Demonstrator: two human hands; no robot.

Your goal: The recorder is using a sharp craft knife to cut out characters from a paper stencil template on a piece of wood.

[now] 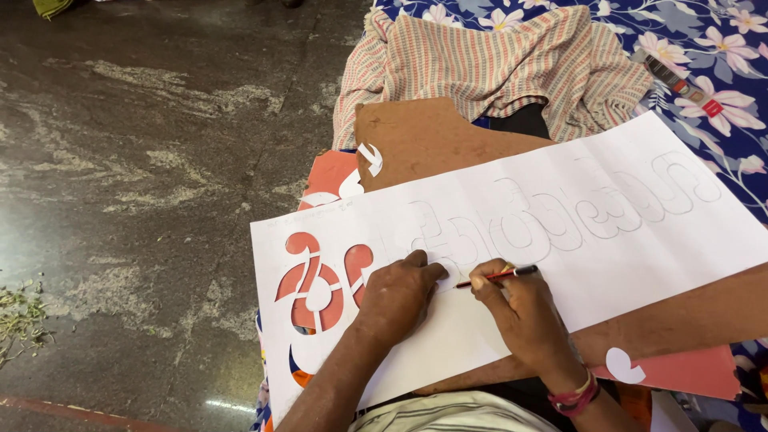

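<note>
Left hand (pixel 398 294) pressed flat, holding nothing, on white paper sheet (pixel 608 240), right hand (pixel 520 308) gripped a red cutting tool (pixel 494 276), tip on pencilled outlines, brown board (pixel 424 144) beneath.

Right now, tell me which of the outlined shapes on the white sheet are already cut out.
The shapes at the sheet's left end, beside the left hand: red shows through them. The others are only pencil outlines.

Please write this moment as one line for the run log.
left hand: pressing white paper sheet | right hand: holding red tool, tip on sheet | sheet: on brown board
</note>
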